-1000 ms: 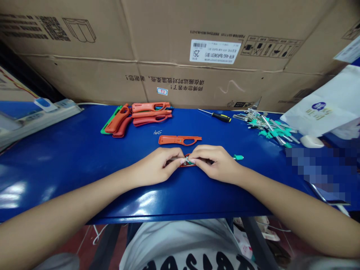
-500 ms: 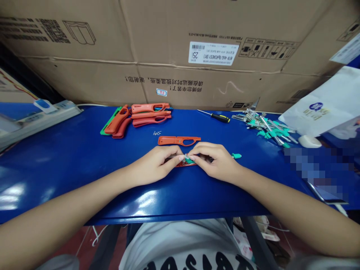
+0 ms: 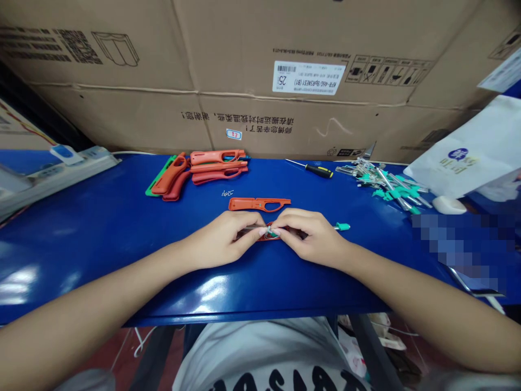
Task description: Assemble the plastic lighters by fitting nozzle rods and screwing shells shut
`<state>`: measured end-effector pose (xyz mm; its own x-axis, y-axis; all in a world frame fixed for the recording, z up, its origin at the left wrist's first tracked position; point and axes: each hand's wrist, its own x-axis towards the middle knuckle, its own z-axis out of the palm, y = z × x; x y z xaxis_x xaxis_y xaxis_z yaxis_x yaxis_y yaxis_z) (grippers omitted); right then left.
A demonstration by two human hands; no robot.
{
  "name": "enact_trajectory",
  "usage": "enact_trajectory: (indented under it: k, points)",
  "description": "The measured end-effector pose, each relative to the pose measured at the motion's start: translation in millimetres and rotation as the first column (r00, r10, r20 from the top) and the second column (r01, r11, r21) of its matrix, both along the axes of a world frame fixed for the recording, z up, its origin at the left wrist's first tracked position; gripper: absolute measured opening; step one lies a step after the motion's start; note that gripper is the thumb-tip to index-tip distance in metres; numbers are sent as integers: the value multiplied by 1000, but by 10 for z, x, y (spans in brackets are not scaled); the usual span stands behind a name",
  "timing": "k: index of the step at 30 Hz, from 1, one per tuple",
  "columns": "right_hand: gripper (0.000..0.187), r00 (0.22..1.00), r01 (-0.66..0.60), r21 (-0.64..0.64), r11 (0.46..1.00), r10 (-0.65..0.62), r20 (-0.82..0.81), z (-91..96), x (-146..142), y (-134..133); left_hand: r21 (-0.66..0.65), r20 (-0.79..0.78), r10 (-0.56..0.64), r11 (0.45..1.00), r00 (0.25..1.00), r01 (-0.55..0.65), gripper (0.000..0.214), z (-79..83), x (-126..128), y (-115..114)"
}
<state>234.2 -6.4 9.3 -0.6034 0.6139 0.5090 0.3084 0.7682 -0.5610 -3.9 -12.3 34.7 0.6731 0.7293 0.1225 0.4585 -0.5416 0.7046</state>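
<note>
Right hand (image 3: 312, 233) shifted, pinching parts (image 3: 268, 231) with left hand (image 3: 225, 238) over orange shell (image 3: 265, 239).

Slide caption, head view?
Left hand and right hand close together over an open orange casing on a blue table.
</note>
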Motion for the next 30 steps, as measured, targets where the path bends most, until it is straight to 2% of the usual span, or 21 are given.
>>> enact_trajectory:
  k: [7, 11, 18, 22, 27, 30]
  points:
    - [14, 989, 61, 70, 996, -70, 130, 79, 70, 22, 191, -167, -75, 976, 983, 106, 19, 109, -140, 103]
    - [15, 981, 97, 78, 992, -109, 159, 84, 97, 55, 223, -194, -106, 964, 975, 149, 18, 99, -181, 145]
    - [18, 960, 65, 59, 996, -79, 268, 100, 97, 54, 231, -286, -26, 968, 958, 95, 17, 127, -165, 119]
    - [19, 956, 30, 93, 995, -56, 289, 120, 104, 75, 241, -296, -31, 965, 955, 106, 12, 181, -195, 143]
    - [23, 923, -99, 128, 987, 43, 383, 144, 108, 52, 149, -309, -47, 984, 950, 97, 13, 169, -242, 192]
    - [33, 894, -159, 136, 978, 84, 439, 141, 102, 32, 94, -286, -56, 992, 957, 86, 15, 144, -244, 214]
